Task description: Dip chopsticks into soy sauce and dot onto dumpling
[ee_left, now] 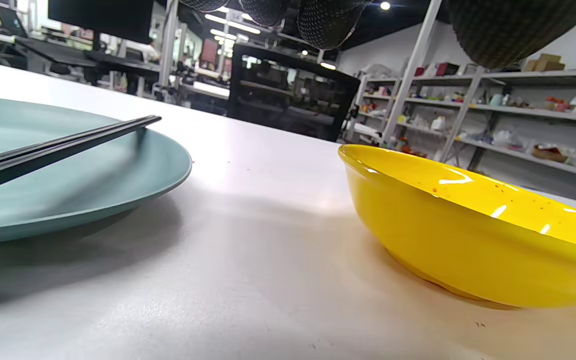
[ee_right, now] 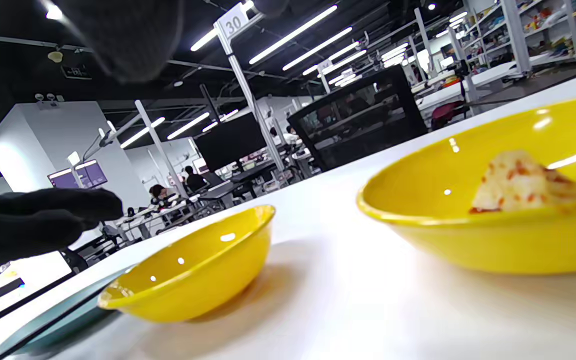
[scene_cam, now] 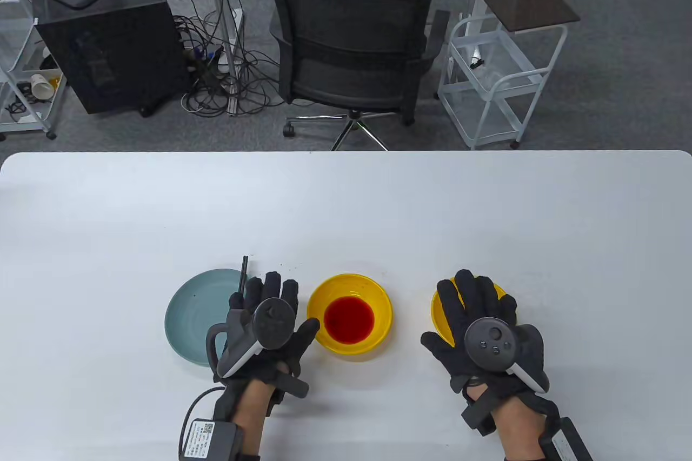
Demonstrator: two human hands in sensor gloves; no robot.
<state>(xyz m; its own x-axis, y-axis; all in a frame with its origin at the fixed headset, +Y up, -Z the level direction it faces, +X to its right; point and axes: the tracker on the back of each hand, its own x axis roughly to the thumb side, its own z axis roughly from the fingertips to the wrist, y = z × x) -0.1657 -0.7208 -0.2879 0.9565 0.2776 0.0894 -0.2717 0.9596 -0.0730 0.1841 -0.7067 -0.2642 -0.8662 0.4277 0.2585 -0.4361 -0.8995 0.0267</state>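
Observation:
A pair of black chopsticks lies across the teal plate, tips jutting over its far rim; the left wrist view shows them resting on the plate. My left hand hovers open over the plate's right side and holds nothing. A yellow bowl of red soy sauce stands in the middle. My right hand is spread open above a second yellow bowl, hiding most of it. In the right wrist view that bowl holds a dumpling with red specks.
The white table stretches far beyond the dishes. A black office chair and a white cart stand past its far edge. The sauce bowl sits between the plate and the dumpling bowl.

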